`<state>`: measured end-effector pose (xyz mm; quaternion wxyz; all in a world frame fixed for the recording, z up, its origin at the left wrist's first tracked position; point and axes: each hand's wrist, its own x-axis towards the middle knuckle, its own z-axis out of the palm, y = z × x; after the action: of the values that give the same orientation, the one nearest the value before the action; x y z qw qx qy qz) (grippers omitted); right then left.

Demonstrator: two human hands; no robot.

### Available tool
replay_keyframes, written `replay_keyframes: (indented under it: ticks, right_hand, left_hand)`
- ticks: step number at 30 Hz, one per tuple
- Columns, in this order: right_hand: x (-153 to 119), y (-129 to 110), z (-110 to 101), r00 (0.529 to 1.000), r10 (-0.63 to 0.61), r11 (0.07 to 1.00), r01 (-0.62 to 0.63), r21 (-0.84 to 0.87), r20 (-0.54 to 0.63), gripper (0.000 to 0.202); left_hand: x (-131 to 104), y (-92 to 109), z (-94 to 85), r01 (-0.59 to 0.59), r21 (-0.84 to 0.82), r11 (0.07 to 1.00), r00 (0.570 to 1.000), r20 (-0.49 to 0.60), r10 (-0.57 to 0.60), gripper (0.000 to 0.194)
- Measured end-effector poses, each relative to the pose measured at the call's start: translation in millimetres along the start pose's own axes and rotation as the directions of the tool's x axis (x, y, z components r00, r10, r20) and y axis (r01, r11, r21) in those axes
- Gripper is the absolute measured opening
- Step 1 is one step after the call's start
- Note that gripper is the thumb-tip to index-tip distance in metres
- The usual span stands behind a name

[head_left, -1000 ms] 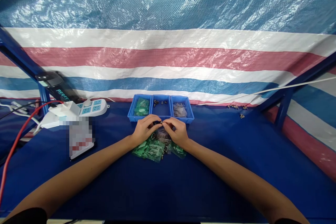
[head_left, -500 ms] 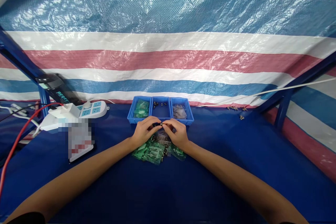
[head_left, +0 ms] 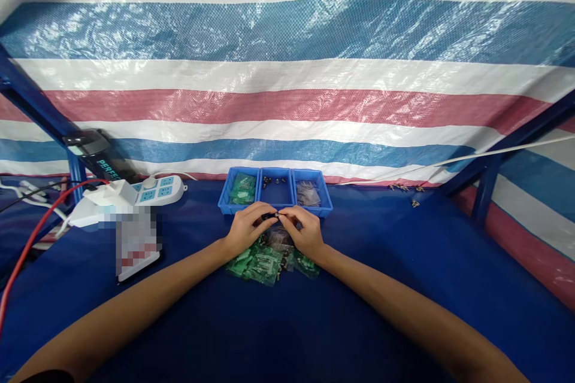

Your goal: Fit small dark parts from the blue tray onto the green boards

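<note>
My left hand (head_left: 246, 228) and my right hand (head_left: 306, 232) meet just in front of the blue bins, each with thumb and fingertips pinched together. Between them is a small dark object, too small to name. Under and in front of the hands lies a pile of green packets (head_left: 263, 263), with clear bags and small metal pieces (head_left: 284, 260) among them. Behind, the left bin (head_left: 223, 198) holds green packets, the middle bin (head_left: 276, 195) a few small metal pieces, and the right bin (head_left: 327, 198) clear packets.
A white power strip (head_left: 173, 191) with adapters, a black bottle (head_left: 101, 155) and a pixelated phone-like object (head_left: 138, 251) are at the left. Small metal pieces (head_left: 415, 203) lie at the back right. A striped sheet (head_left: 287, 105) hangs behind the blue table (head_left: 269, 335).
Both hands stay together, with only slight shifts of the fingers around the small object. The whole view has moved down a little in the picture.
</note>
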<state>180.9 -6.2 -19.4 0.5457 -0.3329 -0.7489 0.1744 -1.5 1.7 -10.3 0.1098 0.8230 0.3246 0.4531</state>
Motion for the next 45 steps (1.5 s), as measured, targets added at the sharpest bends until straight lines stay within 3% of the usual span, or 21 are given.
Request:
replay_keyframes:
  ticks: [30, 45]
  right_hand:
    - [0.5, 1.2, -0.3, 1.000, -0.001, 1.000, 0.001, -0.023, 0.009, 0.014]
    - [0.8, -1.0, -1.1, 1.000, 0.007, 1.000, -0.007, -0.012, -0.005, 0.014]
  left_hand:
    - [0.0, 1.1, -0.8, -0.038, 0.008, 0.999, 0.999, -0.031, 0.038, 0.014]
    - [2.0, 6.4, -2.9, 0.001, 0.053, 0.999, 0.999, -0.041, 0.001, 0.018]
